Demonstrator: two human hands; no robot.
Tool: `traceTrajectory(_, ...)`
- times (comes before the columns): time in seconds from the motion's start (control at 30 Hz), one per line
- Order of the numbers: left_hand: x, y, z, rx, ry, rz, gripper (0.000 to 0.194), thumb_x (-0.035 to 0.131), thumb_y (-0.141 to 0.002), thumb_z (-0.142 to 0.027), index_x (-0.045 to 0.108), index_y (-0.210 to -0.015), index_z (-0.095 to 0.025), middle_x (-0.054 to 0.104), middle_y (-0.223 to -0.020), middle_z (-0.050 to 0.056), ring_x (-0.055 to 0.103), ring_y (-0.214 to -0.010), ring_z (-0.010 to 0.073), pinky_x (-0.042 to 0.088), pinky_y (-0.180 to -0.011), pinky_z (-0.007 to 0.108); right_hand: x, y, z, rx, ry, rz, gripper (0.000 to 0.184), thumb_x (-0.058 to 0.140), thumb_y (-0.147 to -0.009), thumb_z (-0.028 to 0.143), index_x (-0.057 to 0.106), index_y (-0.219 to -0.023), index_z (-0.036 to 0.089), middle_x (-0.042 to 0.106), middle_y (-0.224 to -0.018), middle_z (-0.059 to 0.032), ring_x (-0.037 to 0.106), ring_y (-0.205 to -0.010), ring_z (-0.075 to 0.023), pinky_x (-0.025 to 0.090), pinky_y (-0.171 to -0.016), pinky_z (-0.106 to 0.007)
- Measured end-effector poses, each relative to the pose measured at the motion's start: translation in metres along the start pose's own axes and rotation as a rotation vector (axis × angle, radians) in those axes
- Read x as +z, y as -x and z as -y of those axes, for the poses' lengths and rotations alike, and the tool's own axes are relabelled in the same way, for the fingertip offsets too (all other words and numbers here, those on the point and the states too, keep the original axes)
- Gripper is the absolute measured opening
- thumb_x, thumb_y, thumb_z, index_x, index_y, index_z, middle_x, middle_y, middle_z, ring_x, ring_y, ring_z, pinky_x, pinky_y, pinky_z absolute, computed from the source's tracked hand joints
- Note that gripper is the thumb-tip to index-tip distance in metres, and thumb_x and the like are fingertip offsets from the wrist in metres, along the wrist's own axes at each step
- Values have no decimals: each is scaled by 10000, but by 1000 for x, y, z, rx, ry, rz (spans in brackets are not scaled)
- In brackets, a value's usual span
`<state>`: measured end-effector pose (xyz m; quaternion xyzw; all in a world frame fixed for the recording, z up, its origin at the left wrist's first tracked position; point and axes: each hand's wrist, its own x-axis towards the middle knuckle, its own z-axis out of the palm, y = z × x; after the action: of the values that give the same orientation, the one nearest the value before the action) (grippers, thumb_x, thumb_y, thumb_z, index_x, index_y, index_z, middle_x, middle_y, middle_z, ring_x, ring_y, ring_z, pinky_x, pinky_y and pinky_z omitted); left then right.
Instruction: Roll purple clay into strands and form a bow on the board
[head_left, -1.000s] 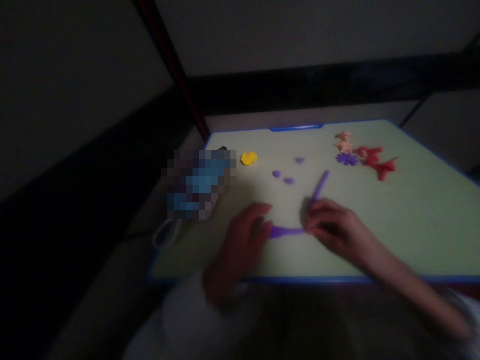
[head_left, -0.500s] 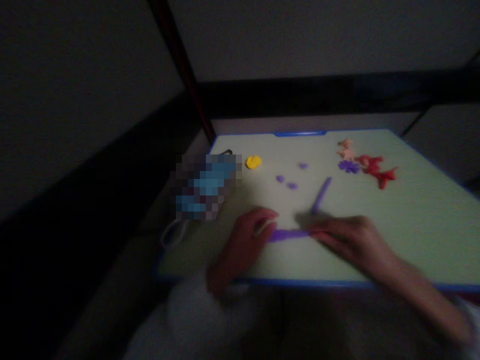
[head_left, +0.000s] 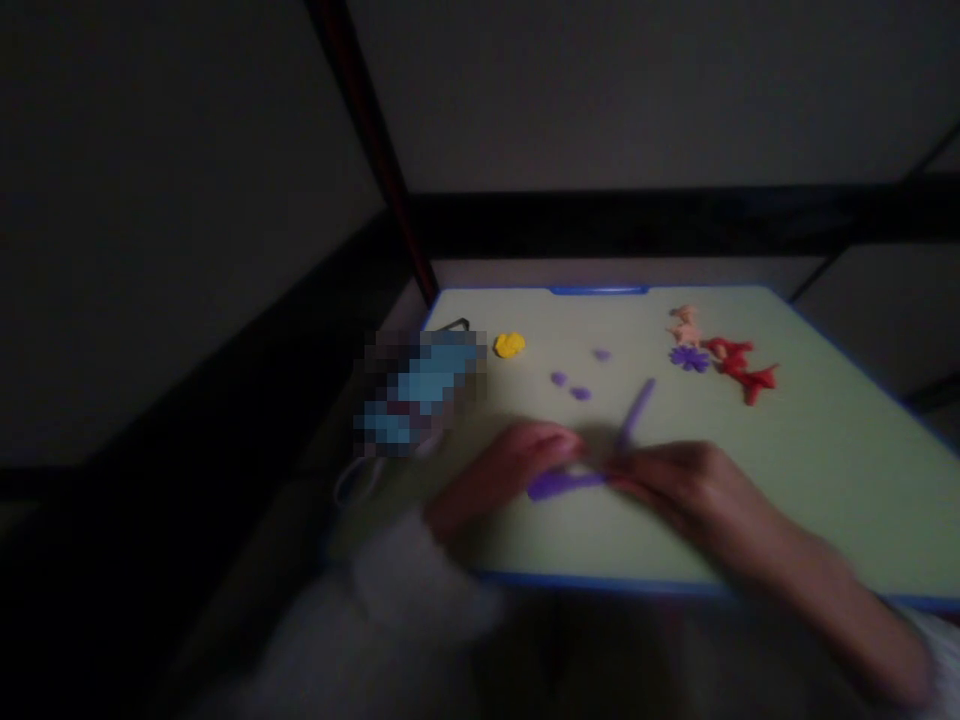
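A purple modelling-clay strip (head_left: 559, 485) lies low over the pale board, thicker at its left end. My right hand (head_left: 694, 478) pinches its thin right end between thumb and fingers. Just above the strip is my left hand (head_left: 532, 450), its fingers curled together, with the tips close to the right fingertips. Blur hides whether those left fingers hold anything. Beyond the right fingers, a second purple clay stick (head_left: 637, 410) slants away. Farther back rest three small purple clay bits, among them one nearer piece (head_left: 581, 394).
The blue-edged board (head_left: 810, 480) carries a yellow clay lump (head_left: 510, 345) at the back left. At the right are a peach clay figure (head_left: 685, 328), a purple flower-like piece (head_left: 689, 358) and red clay figures (head_left: 754, 380). A blurred-out blue object (head_left: 424, 385) with a loop lies left.
My left hand has moved right, off the strip's left end, and its fingers have closed together. My right hand keeps its pinch. The whole view has shifted slightly.
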<state>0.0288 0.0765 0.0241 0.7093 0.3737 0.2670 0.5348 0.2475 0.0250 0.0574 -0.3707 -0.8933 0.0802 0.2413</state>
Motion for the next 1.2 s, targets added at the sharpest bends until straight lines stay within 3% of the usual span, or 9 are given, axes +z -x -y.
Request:
traceTrajectory(0.17,0,-16,8,4,137,136,262,539,-859,-329,673,-958,-126,718,-903,74,652,-799,147,489,-726,252,-13,-11,2,-2,-44,-100,249,468,-947,264,698,-961,169,737,-765,-49,687,-623,-155,527,-573,-244)
traceTrajectory(0.27,4,-24,13,-7,191,151,241,643,-771,-306,681,-896,-103,715,-754,77,643,-641,131,473,-580,218,-16,-12,-5,83,-157,-159,229,515,-923,301,701,-933,169,754,-825,-49,707,-683,-154,543,-612,-225)
traceTrajectory(0.43,8,-39,12,5,228,0,144,681,-716,-246,675,-739,-103,688,-624,45,629,-550,116,480,-533,203,-11,-6,-38,531,-180,-344,304,559,-849,419,683,-766,154,709,-659,-58,648,-552,-172,481,-498,-256)
traceTrajectory(0.57,6,-56,1,3,183,-140,62,676,-708,-170,675,-715,-108,685,-609,28,628,-531,109,491,-534,199,2,-10,-68,851,7,-224,377,572,-785,531,621,-674,174,633,-580,-60,563,-516,-181,357,-456,-277)
traceTrajectory(0.67,8,-72,-7,-21,180,-202,19,669,-700,-120,671,-684,-109,669,-578,15,617,-510,102,476,-509,183,12,-20,-81,962,145,-119,454,556,-746,623,614,-636,186,605,-597,-77,552,-573,-212,319,-498,-302)
traceTrajectory(0.8,15,-92,-11,-26,200,-239,62,647,-703,-76,659,-652,-110,644,-552,-3,597,-498,90,449,-483,166,18,-29,-91,995,54,-107,370,583,-736,532,606,-609,185,572,-575,-68,539,-577,-211,320,-533,-315)
traceTrajectory(0.97,27,-110,-7,-39,249,-249,62,649,-714,-81,658,-657,-105,630,-537,-8,587,-486,91,458,-498,183,8,-21,-106,940,-216,-185,295,621,-708,444,570,-586,180,568,-560,-41,544,-562,-181,377,-533,-298)
traceTrajectory(1.2,51,-124,9,-41,300,-255,29,652,-727,-102,672,-708,-112,649,-590,-9,594,-497,93,487,-545,214,13,3,-125,802,-718,-310,335,566,-767,507,625,-853,188,624,-658,-34,601,-601,-172,483,-563,-305)
